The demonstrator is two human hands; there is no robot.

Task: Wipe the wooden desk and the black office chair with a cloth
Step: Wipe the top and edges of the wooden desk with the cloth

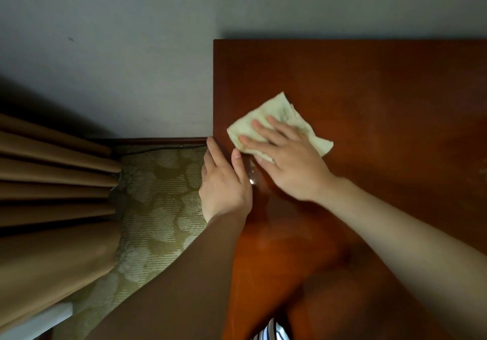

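Note:
The reddish-brown wooden desk [382, 89] fills the right half of the view, its left edge running down the middle. A pale yellow-green cloth [279, 113] lies flat on the desk near that left edge. My right hand [287, 160] presses on the cloth with straight, spread fingers. My left hand [224, 181] rests on the desk's left edge, thumb on the top surface and fingers along the side. The black office chair is out of view.
A grey wall [118, 62] stands behind and left of the desk. Brown curtains [52, 181] hang at the left over a green patterned carpet [158, 194]. A dark cable runs along the skirting board [158, 142].

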